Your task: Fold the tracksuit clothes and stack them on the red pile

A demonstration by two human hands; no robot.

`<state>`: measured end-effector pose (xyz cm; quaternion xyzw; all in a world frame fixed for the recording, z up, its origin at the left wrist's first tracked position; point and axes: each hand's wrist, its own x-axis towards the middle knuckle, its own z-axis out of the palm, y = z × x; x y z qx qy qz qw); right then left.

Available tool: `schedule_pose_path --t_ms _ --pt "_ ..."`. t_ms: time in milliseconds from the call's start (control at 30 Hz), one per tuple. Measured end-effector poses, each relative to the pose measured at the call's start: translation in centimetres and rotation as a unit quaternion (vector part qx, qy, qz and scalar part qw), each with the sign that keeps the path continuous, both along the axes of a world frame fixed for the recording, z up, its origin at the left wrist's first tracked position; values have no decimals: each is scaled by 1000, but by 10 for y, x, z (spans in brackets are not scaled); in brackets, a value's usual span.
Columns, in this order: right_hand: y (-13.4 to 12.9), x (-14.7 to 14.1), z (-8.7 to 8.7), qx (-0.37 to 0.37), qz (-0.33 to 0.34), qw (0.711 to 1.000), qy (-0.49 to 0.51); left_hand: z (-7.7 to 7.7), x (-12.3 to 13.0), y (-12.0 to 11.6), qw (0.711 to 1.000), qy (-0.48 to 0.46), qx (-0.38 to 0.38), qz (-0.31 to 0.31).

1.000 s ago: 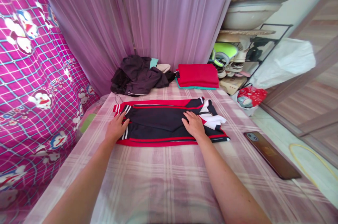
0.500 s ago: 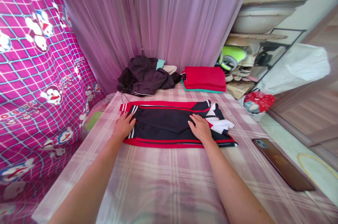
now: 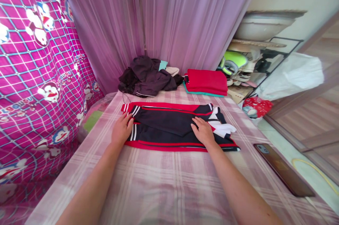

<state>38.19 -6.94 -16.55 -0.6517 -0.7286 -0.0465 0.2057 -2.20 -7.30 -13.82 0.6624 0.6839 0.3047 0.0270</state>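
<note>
Navy, red and white folded fabric garment (image 3: 164, 120) lies on pink-and-white plaid cloth (image 3: 169, 179). Your left hand (image 3: 122, 129) has slid slightly outward, thumb parted; your right hand (image 3: 203, 131) stays flattened on it. Beyond sit crumpled dark clothes (image 3: 150, 76) and folded red fabric (image 3: 206, 81). The garment's long axis runs left-right, striped cuffs (image 3: 134, 132) leftward.

Garment (image 3: 164, 120) on sheet (image 3: 164, 179), clothes pile (image 3: 152, 76) behind, phone (image 3: 284, 172) at right

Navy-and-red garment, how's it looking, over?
Left hand open at striped end of garment; right hand open on its dark cloth. Garment lying flat. Phone off to the right, out of the way.
</note>
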Motion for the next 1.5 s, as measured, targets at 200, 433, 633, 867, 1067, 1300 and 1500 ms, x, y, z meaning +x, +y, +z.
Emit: schedule_pose_path --t_ms 200,433,633,867,1067,1300,1500 --pt "2 3 -4 10 0 1000 -3 1 -22 -16 988 -98 34 112" --pt "3 7 -10 34 7 999 24 6 -41 -12 990 -3 -90 112" --pt "-3 6 0 53 6 997 53 5 -48 -13 991 49 -100 73" --pt "-28 -32 22 62 78 994 39 14 -43 -20 986 84 -115 84" --pt "-43 -98 38 32 187 982 28 17 -42 -24 983 78 -127 103" --pt "-29 -142 57 -5 249 968 27 18 -44 -23 981 56 -158 100" --pt "31 -181 90 -32 259 965 -6 29 -38 -30 969 66 -217 98"
